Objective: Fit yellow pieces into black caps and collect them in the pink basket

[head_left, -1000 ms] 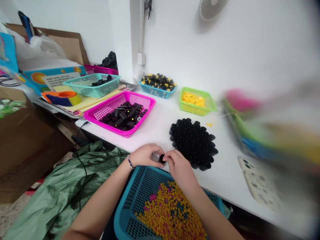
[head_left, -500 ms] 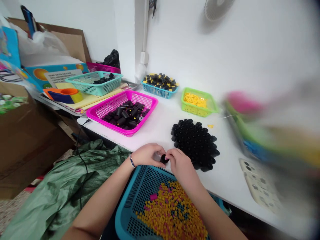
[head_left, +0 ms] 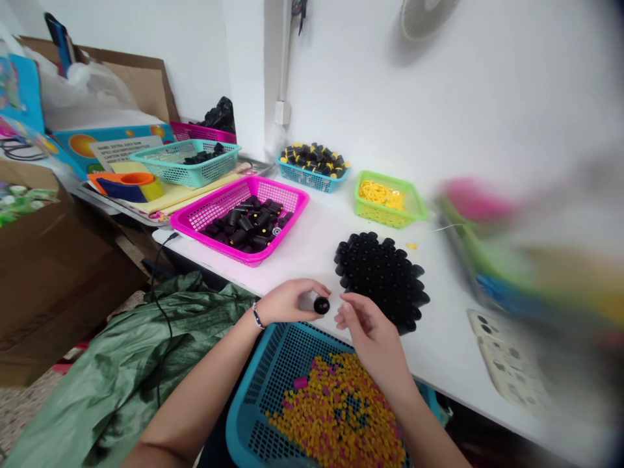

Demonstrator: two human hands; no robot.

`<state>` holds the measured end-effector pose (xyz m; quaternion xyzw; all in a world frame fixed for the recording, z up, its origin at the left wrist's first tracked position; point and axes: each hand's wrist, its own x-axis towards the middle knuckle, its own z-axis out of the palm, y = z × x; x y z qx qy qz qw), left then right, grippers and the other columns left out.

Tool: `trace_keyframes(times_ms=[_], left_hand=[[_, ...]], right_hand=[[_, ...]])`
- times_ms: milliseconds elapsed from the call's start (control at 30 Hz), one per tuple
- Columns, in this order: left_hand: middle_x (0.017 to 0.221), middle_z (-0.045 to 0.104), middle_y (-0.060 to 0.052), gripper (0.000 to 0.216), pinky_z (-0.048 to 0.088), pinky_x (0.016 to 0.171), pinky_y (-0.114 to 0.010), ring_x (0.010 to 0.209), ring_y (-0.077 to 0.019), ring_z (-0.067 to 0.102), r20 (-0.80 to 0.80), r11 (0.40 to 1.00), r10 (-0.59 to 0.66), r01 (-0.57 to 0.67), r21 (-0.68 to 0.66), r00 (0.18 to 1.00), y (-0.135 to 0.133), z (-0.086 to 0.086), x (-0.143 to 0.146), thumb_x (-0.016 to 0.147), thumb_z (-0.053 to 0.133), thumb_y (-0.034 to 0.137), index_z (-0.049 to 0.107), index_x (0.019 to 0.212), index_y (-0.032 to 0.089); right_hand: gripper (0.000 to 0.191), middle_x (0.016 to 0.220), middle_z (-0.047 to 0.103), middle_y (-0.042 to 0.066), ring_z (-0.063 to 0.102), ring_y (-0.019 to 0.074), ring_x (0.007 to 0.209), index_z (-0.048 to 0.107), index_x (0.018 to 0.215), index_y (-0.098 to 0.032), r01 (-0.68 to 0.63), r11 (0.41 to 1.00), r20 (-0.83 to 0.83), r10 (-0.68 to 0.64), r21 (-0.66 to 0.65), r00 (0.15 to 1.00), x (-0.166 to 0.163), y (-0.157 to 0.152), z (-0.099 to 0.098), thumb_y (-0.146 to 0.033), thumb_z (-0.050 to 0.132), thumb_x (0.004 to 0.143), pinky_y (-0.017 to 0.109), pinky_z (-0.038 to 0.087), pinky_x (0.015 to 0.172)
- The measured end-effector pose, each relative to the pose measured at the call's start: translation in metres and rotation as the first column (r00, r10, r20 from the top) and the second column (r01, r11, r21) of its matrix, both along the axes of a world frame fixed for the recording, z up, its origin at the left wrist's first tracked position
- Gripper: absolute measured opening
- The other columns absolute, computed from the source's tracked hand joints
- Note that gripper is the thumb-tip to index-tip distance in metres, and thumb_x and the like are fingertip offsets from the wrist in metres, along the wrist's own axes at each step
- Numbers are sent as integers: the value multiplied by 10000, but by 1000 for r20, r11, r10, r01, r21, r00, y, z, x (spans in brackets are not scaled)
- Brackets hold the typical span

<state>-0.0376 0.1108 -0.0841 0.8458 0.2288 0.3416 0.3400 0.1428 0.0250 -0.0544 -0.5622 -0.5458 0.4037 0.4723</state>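
Observation:
My left hand (head_left: 287,302) pinches a small black cylinder (head_left: 322,305) upright at its fingertips, above the white table. My right hand (head_left: 374,331) is apart from it, fingers loosely spread and holding nothing. That hand is nearest to a tight cluster of black cylinders (head_left: 381,281) standing on the table. Below both hands, a blue mesh basket (head_left: 266,370) holds a heap of small yellow and pink pieces (head_left: 336,409).
A magenta basket (head_left: 287,201) holds black cylinders. Behind it are a teal basket (head_left: 185,172), a blue basket of yellow-marked cylinders (head_left: 312,177) and a green basket of yellow pieces (head_left: 383,201). A blurred object (head_left: 526,260) and a cream perforated board (head_left: 507,364) lie at right.
My right hand has let go of the black cylinder and moved right, away from my left hand. My left hand still holds the cylinder.

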Motion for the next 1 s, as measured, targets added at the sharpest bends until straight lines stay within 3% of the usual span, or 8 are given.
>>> trace_keyframes(times_ms=[67,133,233,367,533,700,800,1000], left_hand=[[1174,580,-97,341,437,935,-353,1068,-181,560,60,999,-7,4,50,998,-10,11,1,775,604,217,530,1105,178],[1185,568,-95,308,432,945,-354,1087,-179,541,13,982,-28,25,185,1000,-23,25,4,805,561,181,543,1111,193],[1176,573,-67,259,418,953,-352,1085,-180,521,-198,898,-27,111,425,980,-40,42,10,849,503,148,579,1085,224],[1213,555,-51,219,414,945,-367,1111,-199,489,-317,801,85,125,586,945,-51,52,12,893,476,212,580,1084,238],[1213,548,-44,271,395,963,-394,1108,-198,493,-302,820,130,69,569,945,-57,55,9,879,473,164,527,1131,249],[1011,577,-57,371,473,825,-307,925,-171,561,-64,961,240,-227,159,969,-74,58,12,739,519,97,452,1092,194],[947,587,-40,237,462,821,-311,892,-174,562,-105,988,151,-149,24,983,-84,56,19,735,523,93,490,945,199],[925,622,-14,144,428,847,-308,886,-168,560,-254,999,26,-17,36,967,-82,48,28,765,564,92,539,860,196]], right_hand=[[285,900,635,45,626,196,822,539,1077,-213,-81,970,-431,-26,-229,902,-5,-12,-5,-400,505,864,393,495,805],[271,955,644,82,628,205,887,542,1043,-169,-235,891,-716,-132,-389,685,-11,-20,-9,-377,465,886,412,482,864],[206,935,658,94,630,174,872,574,963,-134,-314,838,-840,-273,-447,469,-16,-24,-11,-281,444,898,379,462,909],[166,757,646,27,611,120,711,598,858,-149,-326,870,-905,-260,-370,336,-17,-23,-10,-188,440,886,368,463,911],[205,654,604,-10,580,94,623,604,744,-157,-340,872,-918,-250,-351,307,-16,-25,-11,-136,438,863,332,468,912],[274,900,664,76,626,154,849,638,890,-143,-357,873,-920,-219,-334,324,-10,-28,-1,-274,397,889,321,475,908],[269,972,652,83,616,172,903,625,925,-151,-322,881,-893,-205,-346,401,-6,-31,7,-291,399,881,337,486,886],[237,972,630,53,598,144,892,599,920,-181,-277,885,-847,-205,-374,490,-6,-40,15,-312,407,871,271,498,816]])
